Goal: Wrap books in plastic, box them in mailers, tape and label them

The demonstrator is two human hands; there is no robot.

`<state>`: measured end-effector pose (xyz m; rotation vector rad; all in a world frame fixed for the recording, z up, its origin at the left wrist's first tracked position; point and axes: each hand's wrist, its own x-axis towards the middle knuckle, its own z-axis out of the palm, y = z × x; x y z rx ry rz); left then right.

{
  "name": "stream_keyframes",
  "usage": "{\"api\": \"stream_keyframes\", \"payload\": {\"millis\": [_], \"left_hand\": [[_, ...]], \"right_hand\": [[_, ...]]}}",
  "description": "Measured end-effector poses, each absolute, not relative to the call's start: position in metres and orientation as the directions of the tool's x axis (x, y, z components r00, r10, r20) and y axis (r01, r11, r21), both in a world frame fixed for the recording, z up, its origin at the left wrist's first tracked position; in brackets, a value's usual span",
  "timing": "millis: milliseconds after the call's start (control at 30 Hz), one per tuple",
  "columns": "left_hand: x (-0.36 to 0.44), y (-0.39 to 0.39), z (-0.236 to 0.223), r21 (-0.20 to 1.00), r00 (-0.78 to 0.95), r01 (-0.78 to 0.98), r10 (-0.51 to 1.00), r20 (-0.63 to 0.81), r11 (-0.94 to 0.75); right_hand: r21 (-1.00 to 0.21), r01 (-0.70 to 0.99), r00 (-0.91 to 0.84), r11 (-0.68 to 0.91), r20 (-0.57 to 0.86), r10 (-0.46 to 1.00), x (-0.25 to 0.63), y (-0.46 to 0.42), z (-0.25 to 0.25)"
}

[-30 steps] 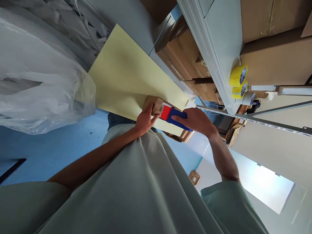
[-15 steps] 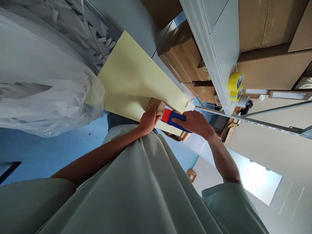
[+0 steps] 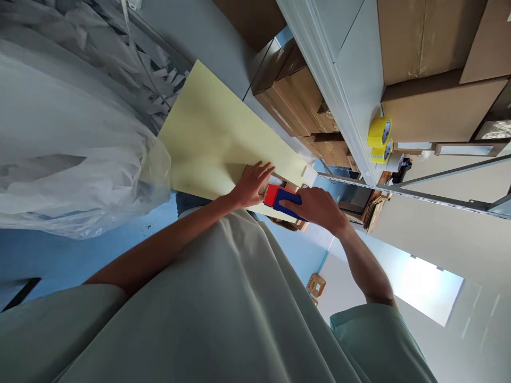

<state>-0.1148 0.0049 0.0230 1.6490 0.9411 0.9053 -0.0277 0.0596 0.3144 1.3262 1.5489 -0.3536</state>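
My left hand (image 3: 251, 187) lies over a small cardboard box (image 3: 264, 183), fingers stretched out and apart. Much of the box is hidden under that hand. A blue hand-held tool with a red end (image 3: 282, 200) is in my right hand (image 3: 315, 206), whose fingers are wrapped round its blue part. The red end points at my left hand, close to the fingertips and the box; I cannot tell whether it touches them. Underneath is a pale yellow board (image 3: 211, 127). More cardboard pieces (image 3: 291, 186) lie just beyond the tool, partly covered.
A large translucent plastic bag (image 3: 80, 143) bulges at the left, beside white paper scraps (image 3: 170, 80). Cardboard boxes (image 3: 295, 96) stand behind the board. On a white shelf (image 3: 359, 90) are yellow tape rolls (image 3: 379, 132) and larger cartons (image 3: 435, 106).
My left hand has shifted slightly up and its fingers have spread from a closer hold on the cardboard box. The blue-and-red tool stays in my right hand, slightly lower.
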Motion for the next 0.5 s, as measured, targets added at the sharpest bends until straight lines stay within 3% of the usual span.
{"api": "stream_keyframes", "payload": {"millis": [233, 500], "left_hand": [[-0.120, 0.026, 0.029, 0.953, 0.487, 0.135, 0.856, 0.176, -0.272], [-0.117, 0.025, 0.021, 0.949, 0.468, 0.204, 0.875, 0.121, -0.240]], "right_hand": [[0.353, 0.882, 0.132, 0.313, -0.822, 0.555, -0.028, 0.066, 0.316], [0.403, 0.874, 0.207, 0.273, -0.816, 0.540, -0.030, 0.075, 0.317]]}}
